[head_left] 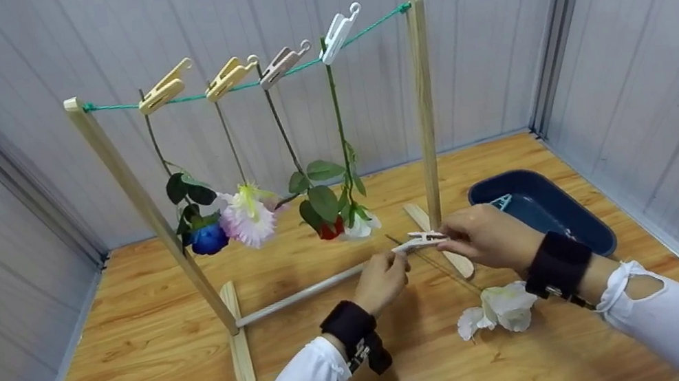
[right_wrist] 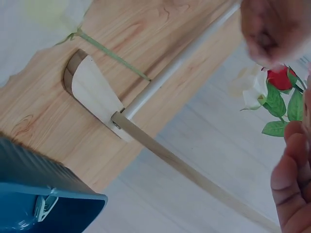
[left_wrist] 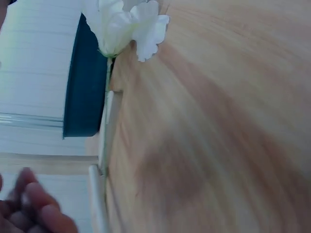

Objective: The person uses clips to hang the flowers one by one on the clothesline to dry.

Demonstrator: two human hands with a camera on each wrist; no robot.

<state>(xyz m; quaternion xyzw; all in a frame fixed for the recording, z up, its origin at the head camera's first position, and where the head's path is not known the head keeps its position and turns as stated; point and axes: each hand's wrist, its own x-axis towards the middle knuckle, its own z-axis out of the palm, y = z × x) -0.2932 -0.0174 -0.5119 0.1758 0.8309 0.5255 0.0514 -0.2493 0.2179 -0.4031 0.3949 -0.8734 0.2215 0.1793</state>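
Observation:
In the head view my right hand (head_left: pixel 490 235) grips one end of a pale clothespin (head_left: pixel 418 241), held above the frame's bottom bar. At the clothespin's other end, my left hand (head_left: pixel 383 278) pinches the tip with curled fingers. Below the hands a white artificial flower (head_left: pixel 507 307) lies on the table, its thin stem slanting back toward the white bar (head_left: pixel 308 291). The left wrist view catches that flower's petals (left_wrist: pixel 124 26) and the curled left fingers (left_wrist: pixel 41 208). The right wrist view shows both hands partly, with the clothespin itself mostly hidden.
A wooden frame (head_left: pixel 427 105) carries a green cord (head_left: pixel 376 23). Several clothespins on it hang flowers head down: blue (head_left: pixel 208 239), pink-white (head_left: pixel 248 217), red (head_left: pixel 331 228) and white (head_left: pixel 361 224). A dark blue basin (head_left: pixel 587 230) holding a light blue clothespin (head_left: pixel 501 202) stands at right.

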